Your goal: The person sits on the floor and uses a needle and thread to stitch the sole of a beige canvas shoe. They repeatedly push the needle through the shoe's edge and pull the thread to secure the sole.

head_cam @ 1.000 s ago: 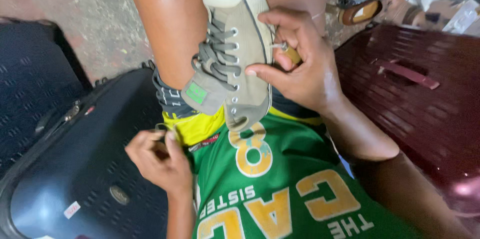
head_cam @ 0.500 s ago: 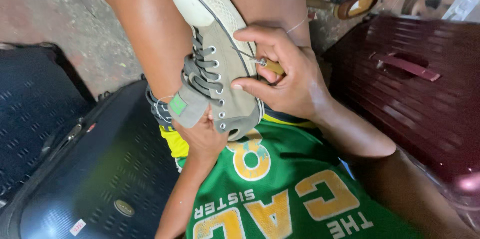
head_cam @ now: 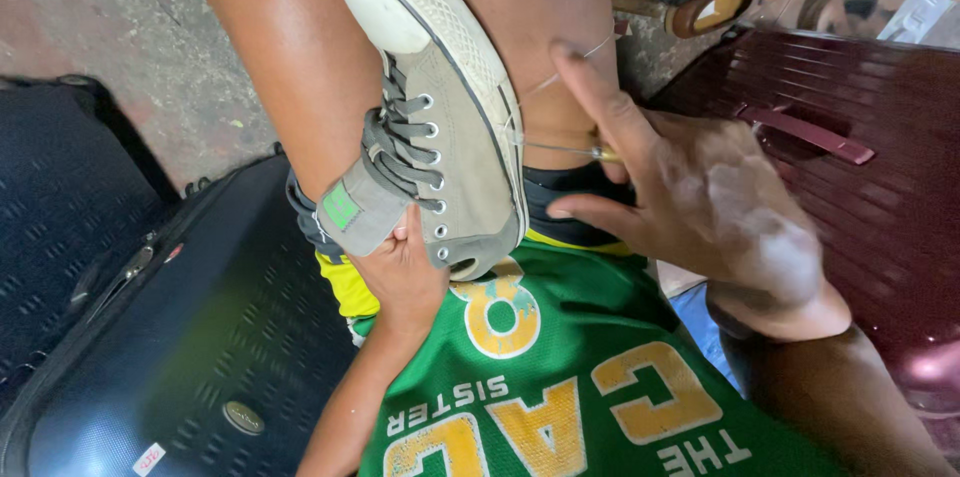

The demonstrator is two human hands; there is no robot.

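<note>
The left hand [head_cam: 405, 272] is pushed into the heel opening of a grey canvas sneaker [head_cam: 440, 127], its fingers hidden inside so that only the back of the hand and thumb are seen; how they are curled cannot be told. The right hand [head_cam: 700, 202], at three o'clock from the shoe, is closed on a thin needle [head_cam: 560, 148] pinched between thumb and finger, the index finger stretched up toward twelve o'clock. The needle's tip is met by the sneaker's rubber sole edge, and a pale thread [head_cam: 575, 62] is drawn up from it. The sneaker is propped between the bare knees, toe at twelve o'clock. A green jersey [head_cam: 560, 387] is seen at six o'clock, a dark suitcase [head_cam: 170, 337] at eight o'clock, a maroon suitcase [head_cam: 850, 157] at three o'clock.
</note>
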